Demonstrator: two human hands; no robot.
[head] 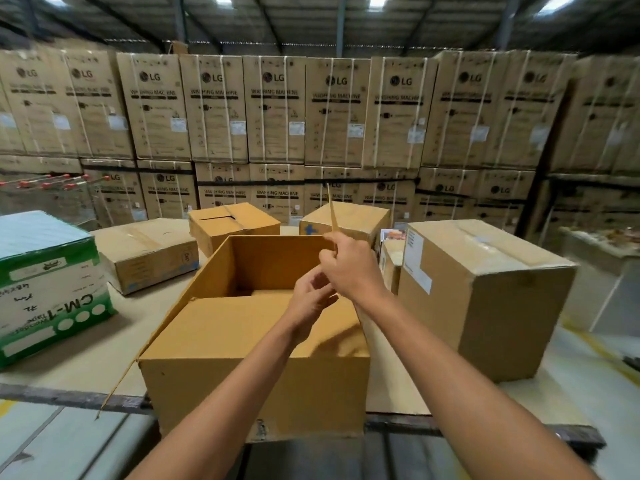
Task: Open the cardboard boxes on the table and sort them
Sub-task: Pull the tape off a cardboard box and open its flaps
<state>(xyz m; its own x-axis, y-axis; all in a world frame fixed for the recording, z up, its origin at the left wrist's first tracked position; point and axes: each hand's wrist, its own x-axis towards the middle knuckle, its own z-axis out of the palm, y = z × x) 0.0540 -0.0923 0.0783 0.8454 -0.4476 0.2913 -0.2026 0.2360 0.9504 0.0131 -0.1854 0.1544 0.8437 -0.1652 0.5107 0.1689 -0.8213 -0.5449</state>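
Note:
An open brown cardboard box (249,372) stands at the table's front edge, its near flap folded flat across the top and its far half open. Above its right side, my right hand (349,265) pinches a thin tan strip (331,209) that sticks straight up. My left hand (310,303) is just below it with curled fingers. Whether it also holds the strip's lower end is hidden. A large sealed box (485,296) stands to the right, and a green and white box (45,289) to the left.
Further back on the table (86,348) are a flat brown box (149,251), a small box with a split top (232,223) and a box with a blue mark (346,220). A loose strip (117,386) hangs off the open box's left corner. Stacked washing machine cartons (273,109) form a wall behind.

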